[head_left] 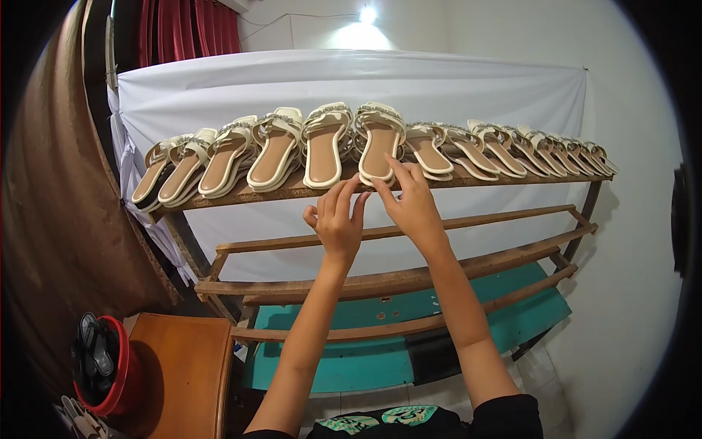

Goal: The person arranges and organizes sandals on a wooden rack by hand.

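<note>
My right hand point(412, 208) is at the heel end of a cream sandal point(379, 146) with a tan insole, its thumb and fingertips closed on the heel. That sandal lies on top of a stack on the upper wooden shelf point(439, 183). Just left of it, my left hand point(339, 223) is raised below the shelf edge with fingers bent and thumb apart; nothing shows in its grasp. Its fingertips are close to the heel of the held sandal and the neighbouring sandal point(322, 152). Whether they touch either one is hard to see.
More stacked sandals point(278, 150) line the shelf on both sides. Lower rack rails point(365, 284) cross above a teal bench point(329, 358). An orange-brown wooden table point(179, 366) and a red bucket point(129, 373) holding black sandals stand lower left. White cloth point(241, 80) hangs behind.
</note>
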### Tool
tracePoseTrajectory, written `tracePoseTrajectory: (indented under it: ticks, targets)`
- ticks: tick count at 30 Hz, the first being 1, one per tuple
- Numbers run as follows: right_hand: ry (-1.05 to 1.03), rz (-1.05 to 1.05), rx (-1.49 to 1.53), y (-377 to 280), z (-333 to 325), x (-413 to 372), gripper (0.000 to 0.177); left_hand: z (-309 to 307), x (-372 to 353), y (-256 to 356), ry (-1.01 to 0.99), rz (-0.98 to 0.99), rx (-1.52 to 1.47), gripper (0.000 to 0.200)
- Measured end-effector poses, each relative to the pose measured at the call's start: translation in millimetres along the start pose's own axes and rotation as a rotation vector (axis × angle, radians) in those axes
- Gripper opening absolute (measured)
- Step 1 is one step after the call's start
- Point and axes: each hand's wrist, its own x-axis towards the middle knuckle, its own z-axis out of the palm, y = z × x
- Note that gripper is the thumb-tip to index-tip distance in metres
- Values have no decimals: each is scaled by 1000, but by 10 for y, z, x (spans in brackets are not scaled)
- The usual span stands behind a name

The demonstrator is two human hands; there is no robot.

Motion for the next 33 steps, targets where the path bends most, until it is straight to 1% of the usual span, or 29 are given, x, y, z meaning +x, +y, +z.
tracePoseTrajectory:
  ticks: [1, 3, 4, 5, 7, 8, 9, 12, 13, 15, 17, 21, 22, 24, 27, 30, 32, 33]
  targets:
    - [-3, 5, -1, 23, 7, -19, 43, -5, -48, 19, -6, -2, -1, 36]
    - [25, -121, -92, 84, 33, -35, 45, 24, -166, 62, -61, -200, -224, 35]
    - [-12, -84, -67, 93, 36, -30, 43, 53, -191, 63, -26, -152, -279, 43]
    - [-16, -79, -66, 91, 32, -34, 43, 81, -216, 91, -32, -156, -277, 43]
    - [-41, -109, -79, 80, 14, -31, 40, 156, -249, 159, -28, -315, -437, 52]
    - [-27, -139, -106, 108, 25, -29, 37, 221, -269, 146, -33, -277, -436, 62]
    - [-28, -139, -106, 115, 19, -29, 37, 248, -265, 165, -33, -278, -435, 62]
    - [-19, -167, -117, 124, 1, -22, 37, 329, -254, 212, -118, -420, -464, 69]
    - [-28, -160, -111, 128, -4, -24, 37, 359, -257, 233, -117, -419, -467, 69]
    - [-35, -152, -108, 126, -11, -29, 37, 415, -257, 293, -115, -526, -472, 68]
    - [-75, -106, -64, 116, -20, -32, 38, 463, -246, 361, -84, -548, -468, 68]
    - [-84, -110, -82, 112, -24, -27, 38, 541, -209, 402, 9, -567, -460, 66]
    - [-80, -117, -85, 112, -24, -28, 38, 568, -207, 391, 6, -570, -463, 66]
    - [-76, -120, -91, 109, -27, -36, 37, 594, -194, 361, 66, -479, -400, 64]
    - [-73, -117, -103, 90, -29, -37, 37, 541, -167, 395, 17, -535, -427, 61]
    - [-66, -128, -139, 96, -30, -32, 37, 573, -162, 378, 24, -507, -397, 63]
    - [-30, -196, -196, 120, -22, -23, 36, 568, -161, 388, 18, -506, -409, 63]
    - [-30, -195, -196, 133, -18, -15, 36, 562, -153, 393, 14, -507, -421, 64]
